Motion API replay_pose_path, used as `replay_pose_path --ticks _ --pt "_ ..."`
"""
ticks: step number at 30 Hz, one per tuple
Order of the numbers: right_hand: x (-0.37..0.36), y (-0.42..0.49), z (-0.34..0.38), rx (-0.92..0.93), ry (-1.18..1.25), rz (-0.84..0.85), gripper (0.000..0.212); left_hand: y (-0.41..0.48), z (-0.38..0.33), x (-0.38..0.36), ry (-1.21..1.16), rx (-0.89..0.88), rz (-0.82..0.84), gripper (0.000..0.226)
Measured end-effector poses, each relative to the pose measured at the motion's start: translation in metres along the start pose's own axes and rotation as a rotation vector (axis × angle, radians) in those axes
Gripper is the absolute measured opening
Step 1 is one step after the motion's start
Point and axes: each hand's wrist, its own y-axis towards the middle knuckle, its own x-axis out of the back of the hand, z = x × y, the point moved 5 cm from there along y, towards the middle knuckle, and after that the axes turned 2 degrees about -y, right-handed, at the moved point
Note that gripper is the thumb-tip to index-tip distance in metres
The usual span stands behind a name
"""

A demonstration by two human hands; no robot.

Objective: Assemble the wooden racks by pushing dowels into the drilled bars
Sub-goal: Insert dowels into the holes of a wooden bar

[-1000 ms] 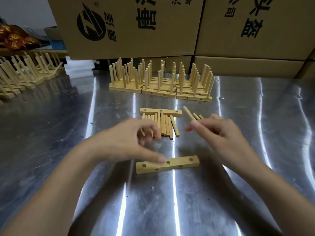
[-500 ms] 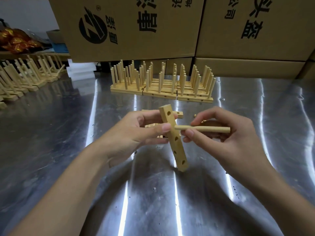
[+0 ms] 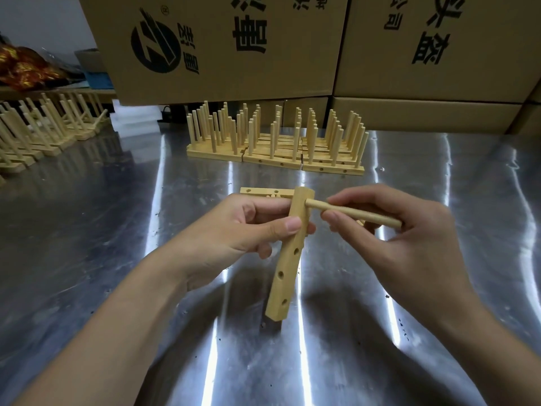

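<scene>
Pale wooden drilled bar (image 3: 288, 259), lying flat 1 s ago, now stands near-upright over middle of shiny steel table (image 3: 117, 259), gripped by left hand (image 3: 248, 230). Right hand (image 3: 395, 230) pinches round wooden dowel (image 3: 351, 212); its tip has gone into bar's top hole. 1st dowel started, prob. not seated yet; 3 holes below bare. Finished wooden racks (image 3: 275, 148) at far edge.

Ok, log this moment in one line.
step: dowel into top hole | left hand: grips bar, near upright | right hand: pinches dowel, tip in hole | three holes below empty | racks behind
</scene>
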Motion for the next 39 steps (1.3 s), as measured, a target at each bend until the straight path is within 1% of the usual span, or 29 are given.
replay_pose_path --ticks 5,8,12,16,18,20,21,22,24,25,26,27,29,30,32,33,35,36,37,38,39 --pt "0.002 0.0 0.003 0.053 -0.18 -0.022 0.014 -0.001 -0.003 0.0 0.062 -0.005 -0.061 0.033" --pt "0.0 -0.001 0.003 0.077 -0.279 -0.012 0.011 -0.001 -0.004 -0.001 0.091 0.001 -0.09 0.03" --pt "0.0 0.0 -0.003 0.043 -0.349 -0.004 0.01 -0.001 -0.005 -0.004 0.078 0.005 -0.105 0.03" --pt "-0.007 0.001 -0.007 0.044 -0.448 0.07 0.023 -0.003 -0.008 -0.014 -0.019 0.016 -0.053 0.032" --pt "-0.006 0.001 -0.006 0.047 -0.467 0.073 0.03 -0.004 -0.011 -0.021 -0.006 -0.003 -0.027 0.029" --pt "-0.006 0.0 -0.006 0.054 -0.464 0.075 0.034 -0.004 -0.011 -0.024 0.031 -0.029 -0.045 0.028" --pt "-0.007 -0.001 -0.011 -0.009 -0.382 0.087 0.037 -0.004 -0.011 -0.025 0.049 -0.038 -0.066 0.029" --pt "-0.009 -0.003 -0.021 -0.168 -0.211 0.128 0.04 -0.003 -0.01 -0.025 0.069 -0.042 -0.088 0.031" --pt "-0.022 -0.01 -0.036 -0.623 0.316 0.244 0.041 -0.003 -0.007 -0.025 0.119 -0.034 -0.115 0.035" --pt "-0.027 -0.014 -0.038 -0.764 0.48 0.285 0.038 -0.002 -0.005 -0.027 0.138 -0.025 -0.118 0.035" --pt "-0.03 -0.016 -0.041 -0.806 0.515 0.306 0.036 -0.001 -0.004 -0.029 0.159 -0.02 -0.12 0.035" --pt "-0.03 -0.015 -0.043 -0.801 0.495 0.312 0.037 0.001 -0.003 -0.03 0.186 -0.02 -0.13 0.035" --pt "-0.026 -0.009 -0.043 -0.687 0.352 0.289 0.044 0.004 -0.003 -0.031 0.216 -0.037 -0.168 0.039" --pt "-0.023 -0.005 -0.041 -0.567 0.206 0.275 0.046 0.005 -0.003 -0.032 0.205 -0.046 -0.179 0.042" --pt "-0.019 -0.002 -0.034 -0.302 -0.12 0.236 0.044 0.006 -0.002 -0.035 0.167 -0.05 -0.177 0.047" --pt "-0.019 -0.002 -0.031 -0.225 -0.225 0.212 0.042 0.006 -0.001 -0.036 0.154 -0.041 -0.171 0.048" --pt "-0.019 -0.005 -0.027 -0.166 -0.255 0.157 0.039 0.005 0.0 -0.04 0.113 -0.022 -0.156 0.047" --pt "-0.019 -0.006 -0.025 -0.158 -0.249 0.139 0.039 0.005 0.0 -0.042 0.087 -0.019 -0.15 0.047" --pt "-0.02 -0.006 -0.026 -0.187 -0.202 0.142 0.04 0.004 0.0 -0.043 0.071 -0.016 -0.144 0.046" --pt "-0.022 -0.007 -0.031 -0.278 -0.083 0.163 0.042 0.003 0.0 -0.043 0.068 -0.011 -0.136 0.046" --pt "-0.025 -0.01 -0.037 -0.435 0.133 0.188 0.044 0.003 0.0 -0.042 0.072 -0.002 -0.126 0.046"
